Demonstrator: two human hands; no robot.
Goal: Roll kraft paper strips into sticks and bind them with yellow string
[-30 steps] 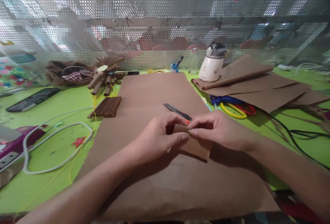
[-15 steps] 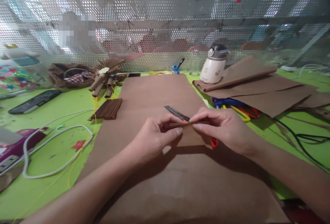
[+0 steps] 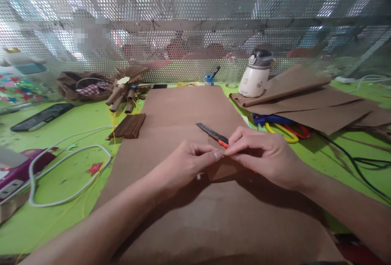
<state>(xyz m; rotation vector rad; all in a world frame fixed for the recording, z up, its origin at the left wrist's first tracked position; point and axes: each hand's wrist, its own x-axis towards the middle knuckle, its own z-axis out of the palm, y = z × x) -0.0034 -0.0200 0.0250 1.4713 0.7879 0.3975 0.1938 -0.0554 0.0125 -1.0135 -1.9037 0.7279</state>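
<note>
My left hand (image 3: pixel 195 161) and my right hand (image 3: pixel 265 151) meet over a large brown paper sheet (image 3: pixel 186 110). Both pinch a small piece of brown paper (image 3: pixel 224 170) between thumbs and fingers. Its upper edge is mostly covered by the fingertips, while its lower part hangs towards me. Just beyond the fingers, a utility knife (image 3: pixel 210 133) with an orange-red part lies on the sheet, its rear end hidden behind my right hand. Left of the hands is a row of thin brown paper rolls or folded strips (image 3: pixel 130 126).
A bottle (image 3: pixel 253 75) stands at the back right beside more brown paper (image 3: pixel 305 108). Yellow and red loop handles (image 3: pixel 291 132) lie near a black cable. On the left are a phone (image 3: pixel 42 116), a white cable (image 3: pixel 70 147), a purple power strip (image 3: pixel 27 167) and paper tubes (image 3: pixel 117 100).
My left hand has shifted right, closing the gap between the hands. The small paper has turned from edge-on so its face hangs below the fingers. More of the knife shows.
</note>
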